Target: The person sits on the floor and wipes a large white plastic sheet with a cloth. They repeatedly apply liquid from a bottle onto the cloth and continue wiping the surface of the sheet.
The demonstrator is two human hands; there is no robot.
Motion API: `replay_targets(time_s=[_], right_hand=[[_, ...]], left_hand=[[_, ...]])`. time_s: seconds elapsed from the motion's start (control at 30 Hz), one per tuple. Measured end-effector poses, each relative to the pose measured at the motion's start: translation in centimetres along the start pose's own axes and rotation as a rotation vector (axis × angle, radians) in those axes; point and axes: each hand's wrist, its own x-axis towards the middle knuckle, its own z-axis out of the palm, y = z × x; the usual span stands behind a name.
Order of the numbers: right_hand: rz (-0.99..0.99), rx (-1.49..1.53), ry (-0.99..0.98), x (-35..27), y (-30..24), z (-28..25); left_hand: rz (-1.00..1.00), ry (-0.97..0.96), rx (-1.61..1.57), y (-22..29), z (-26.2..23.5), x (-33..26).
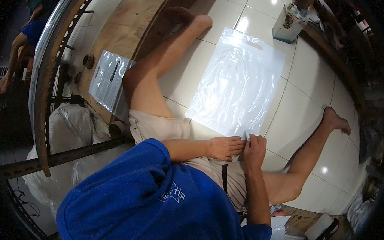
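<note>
A large glossy white plastic bag [235,83] with an oval handle hole lies flat on the floor between my legs. My left hand [226,148] is open beside its near edge, fingers stretched out and lying together. Just to the right, my right hand [255,149] is closed with bent fingers on the bag's near edge, where a small piece of it stands up by the fingertips. The undersides of both hands are hidden.
A smaller plastic bag [108,80] with a dark mark lies on a wooden board [119,26] at the left. A stained plastic jug [289,23] stands at the far right. Bundled clear plastic [69,127] fills the lower left, behind a metal bar [66,157]. Another person [33,25] is at the far left.
</note>
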Motion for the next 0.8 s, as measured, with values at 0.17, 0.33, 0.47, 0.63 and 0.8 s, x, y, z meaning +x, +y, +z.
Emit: replay_targets(time_s=[0.17, 0.33, 0.47, 0.63, 0.8], right_hand=[[0.009, -0.018, -0.166, 0.5, 0.4, 0.8], [-0.009, 0.011, -0.131, 2.7, 1.8, 1.6], [-0.032, 0.066, -0.043, 8.9, 3.4, 1.9], [0.044, 0.015, 0.015, 18.3, 5.7, 1.5], [0.143, -0.021, 0.04, 26.5, 8.2, 1.5]], left_hand=[[0.007, -0.086, -0.062, -0.3, -0.3, 0.3], [0.013, -0.078, -0.112, -0.6, -0.3, 0.3], [0.01, -0.069, -0.178, -0.8, -0.3, 0.2], [-0.001, -0.065, -0.264, -1.0, 0.5, 0.0], [0.01, -0.052, -0.217, -1.0, 1.0, -0.2]])
